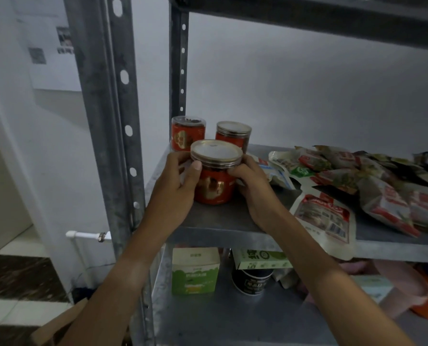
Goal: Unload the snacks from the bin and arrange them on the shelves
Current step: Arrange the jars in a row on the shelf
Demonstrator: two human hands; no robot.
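Observation:
A red snack jar with a gold lid stands on the grey metal shelf near its left front corner. My left hand grips its left side, thumb just under the lid. My right hand grips its right side. Two more red jars stand behind it: one at the back left and one at the back right. Several red and white snack pouches lie spread over the right part of the same shelf.
The shelf's grey upright post rises just left of my left hand. On the shelf below stand a green and white carton, a black cup under a green box, and pink and orange containers. A brown cardboard piece sits bottom left.

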